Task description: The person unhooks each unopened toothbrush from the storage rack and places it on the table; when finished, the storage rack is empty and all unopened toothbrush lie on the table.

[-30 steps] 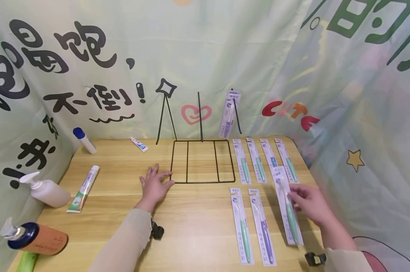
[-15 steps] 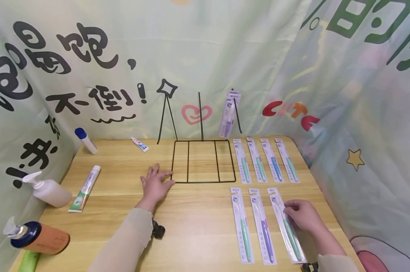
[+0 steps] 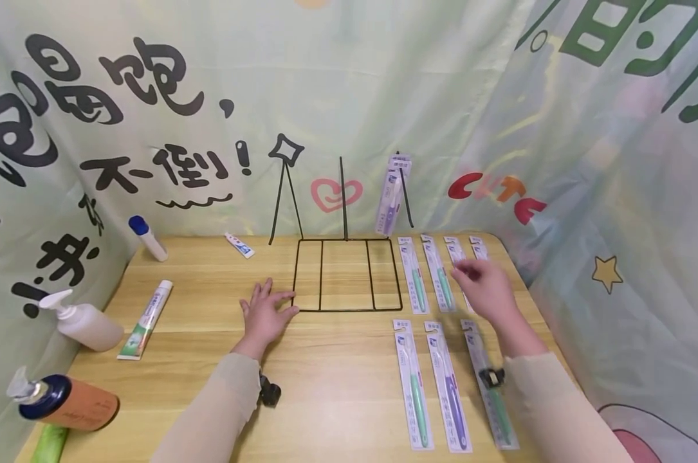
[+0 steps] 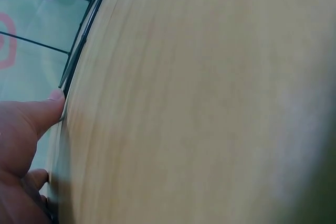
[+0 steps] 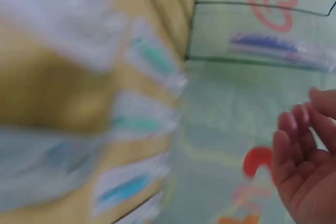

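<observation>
Right hand (image 3: 484, 289) has lifted off the packaged toothbrush (image 3: 492, 392), fingers loose, empty; toothbrush lies under its forearm.

A staged booth rather than a real shop: a wooden desk (image 3: 337, 379) is curtained on three sides by a printed cloth backdrop (image 3: 152, 116). Packaged toothbrushes (image 3: 413, 379) lie in rows beside a black wire display rack (image 3: 346, 273); toothpaste tubes (image 3: 145, 319) and pump bottles (image 3: 82, 325) line the left edge.

Toothpaste tube (image 3: 146, 319), pump bottles (image 3: 82, 325) at table's left
</observation>
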Demonstrator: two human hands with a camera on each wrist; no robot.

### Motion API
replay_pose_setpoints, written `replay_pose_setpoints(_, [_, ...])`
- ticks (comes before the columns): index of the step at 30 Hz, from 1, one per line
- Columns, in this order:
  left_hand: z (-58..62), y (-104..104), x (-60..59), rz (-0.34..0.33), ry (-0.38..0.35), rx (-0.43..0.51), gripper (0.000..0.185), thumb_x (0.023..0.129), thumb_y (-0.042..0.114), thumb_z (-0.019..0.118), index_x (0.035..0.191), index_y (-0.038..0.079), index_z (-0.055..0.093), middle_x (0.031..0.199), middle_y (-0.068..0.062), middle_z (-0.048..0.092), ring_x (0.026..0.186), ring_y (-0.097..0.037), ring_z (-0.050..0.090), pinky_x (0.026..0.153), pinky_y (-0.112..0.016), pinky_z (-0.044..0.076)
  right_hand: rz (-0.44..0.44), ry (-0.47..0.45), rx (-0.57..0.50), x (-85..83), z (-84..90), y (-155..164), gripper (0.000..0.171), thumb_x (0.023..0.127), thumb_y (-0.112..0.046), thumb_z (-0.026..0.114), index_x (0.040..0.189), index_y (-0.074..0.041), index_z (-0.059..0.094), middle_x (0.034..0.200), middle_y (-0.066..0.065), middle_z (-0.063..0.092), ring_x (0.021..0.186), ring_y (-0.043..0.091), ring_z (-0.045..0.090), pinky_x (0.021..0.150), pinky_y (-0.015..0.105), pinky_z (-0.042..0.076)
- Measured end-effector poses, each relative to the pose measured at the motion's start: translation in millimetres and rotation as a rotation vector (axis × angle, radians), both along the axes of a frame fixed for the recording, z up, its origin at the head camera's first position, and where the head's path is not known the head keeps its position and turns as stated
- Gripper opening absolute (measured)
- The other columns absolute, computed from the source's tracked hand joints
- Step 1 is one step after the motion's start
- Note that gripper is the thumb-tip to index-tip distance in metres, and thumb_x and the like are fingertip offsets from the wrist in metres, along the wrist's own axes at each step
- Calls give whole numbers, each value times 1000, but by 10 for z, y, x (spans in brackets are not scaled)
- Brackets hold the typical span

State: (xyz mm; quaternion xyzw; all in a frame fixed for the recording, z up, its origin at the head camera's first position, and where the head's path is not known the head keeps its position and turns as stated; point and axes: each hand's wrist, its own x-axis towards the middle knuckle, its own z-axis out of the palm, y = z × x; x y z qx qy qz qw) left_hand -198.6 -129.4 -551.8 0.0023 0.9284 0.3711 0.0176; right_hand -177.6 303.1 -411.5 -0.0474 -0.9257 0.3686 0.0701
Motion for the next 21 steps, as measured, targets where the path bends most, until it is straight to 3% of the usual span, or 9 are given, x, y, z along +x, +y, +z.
replay_pose_setpoints(5, [-8,-3,-8,4,3,4,41,99,34,76,135,15,73,174,-21,19,161,-47,2,118,-74,-17,-33,133,-240,-555,235,-368,35,105,-22,69,135,-3,71,122,16,70,104,25,61,90,33,53])
replay_pose_setpoints(9, [-20,-3,-12,3,-6,0,41,99,34,76,135,16,73,175,-20,18,161,-46,1,118,-73,-17,-27,167,-391,-895,333,-586,36,104,-21,71,136,-4,70,125,15,71,107,20,62,90,26,53])
replay_pose_setpoints(16, [-9,5,-9,8,14,3,40,98,32,78,134,15,74,173,-22,20,160,-48,3,118,-75,-15,-40,184,-434,-1218,430,-807,33,104,-17,69,135,-3,71,126,15,72,109,21,62,95,32,53])
replay_pose_setpoints(21, [4,8,-5,12,22,4,40,97,32,78,133,16,75,173,-22,22,161,-47,4,118,-74,-16,-34,214,-457,-1329,426,-929,28,103,-14,71,126,2,74,113,19,72,96,17,62,83,25,51])
